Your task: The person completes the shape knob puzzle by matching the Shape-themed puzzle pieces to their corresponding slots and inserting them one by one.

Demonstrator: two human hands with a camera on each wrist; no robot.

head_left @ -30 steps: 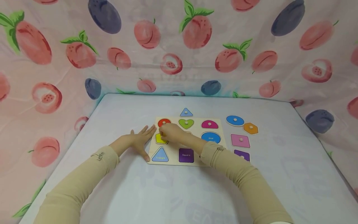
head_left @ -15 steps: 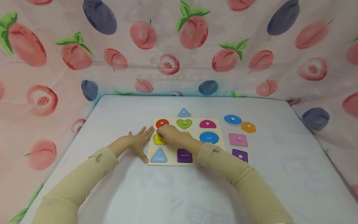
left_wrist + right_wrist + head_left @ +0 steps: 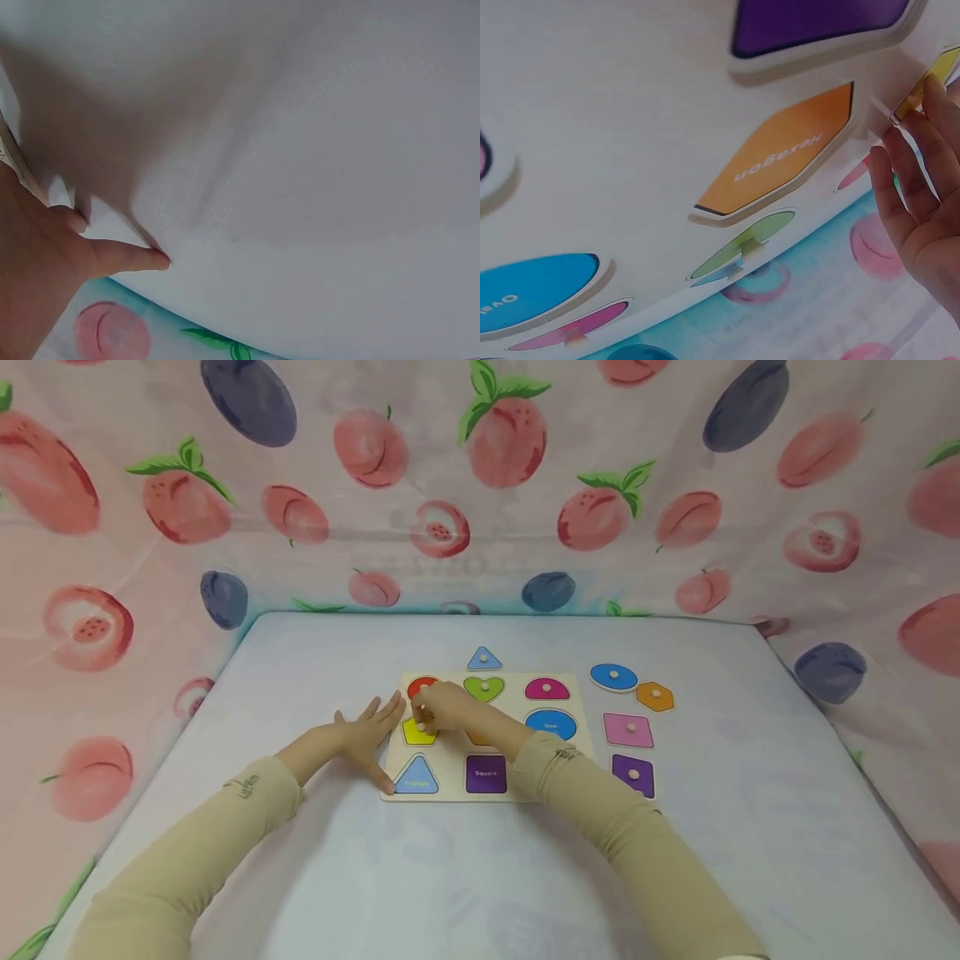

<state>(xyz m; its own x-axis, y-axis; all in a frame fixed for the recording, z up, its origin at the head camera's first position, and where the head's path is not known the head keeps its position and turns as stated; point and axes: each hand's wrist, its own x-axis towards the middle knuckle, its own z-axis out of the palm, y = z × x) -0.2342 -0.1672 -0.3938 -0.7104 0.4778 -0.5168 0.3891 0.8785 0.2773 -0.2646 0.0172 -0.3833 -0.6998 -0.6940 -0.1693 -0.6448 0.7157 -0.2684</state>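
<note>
A wooden shape puzzle board (image 3: 452,774) lies on the white table. My left hand (image 3: 363,739) rests spread at its left edge, with thumb and fingertips along the rim. Its thumb stands out in the left wrist view. Bent over the yellow pentagon piece (image 3: 414,735), my right hand (image 3: 446,703) pinches near its knob, which the fingers hide in the right wrist view. Red circle (image 3: 422,685), green heart (image 3: 483,688) and magenta semicircle (image 3: 547,688) pieces with knobs sit in the top row. The orange hexagon recess (image 3: 780,154) lies partly under the right hand.
Loose knobbed pieces lie around the board: a light blue triangle (image 3: 483,657) behind it, a blue oval (image 3: 613,677), orange hexagon (image 3: 656,697), pink rectangle (image 3: 628,731) and purple square (image 3: 633,773) to the right. A fruit-print cloth (image 3: 510,527) hangs behind the table.
The right hand stays over the yellow pentagon; its balled fingers have loosened a little, tips pointing down. The left hand keeps its place. The whole head view has shifted slightly.
</note>
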